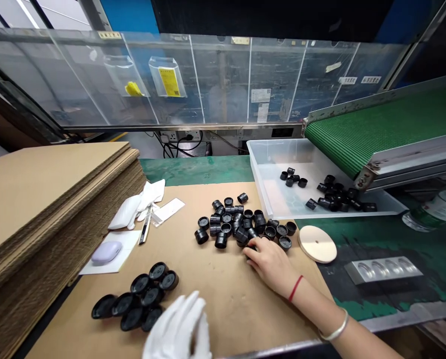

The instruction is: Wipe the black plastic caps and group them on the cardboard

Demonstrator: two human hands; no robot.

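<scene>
Head view: a loose pile of black plastic caps (232, 222) lies on a brown cardboard sheet (223, 304), most standing on end, some on their sides. The bare right hand (271, 264) rests at the pile's near edge, its fingers (253, 254) curled and touching the caps. The fingertips are hidden among them, so I cannot tell whether one is gripped. The white-gloved left hand (178, 331), cut off by the lower frame edge, has straight, close-set fingers, with nothing visible in them. It sits just beside a cluster of wider black lids (136, 296). More caps lie in a clear plastic tray (267, 154) under the end of a green belt conveyor (379, 129). A pale wooden disc (317, 244) sits just right of the pile. Folded white gloves (136, 204) and a utility knife (145, 227) lie left of it, beside stacked corrugated cardboard (39, 199).
</scene>
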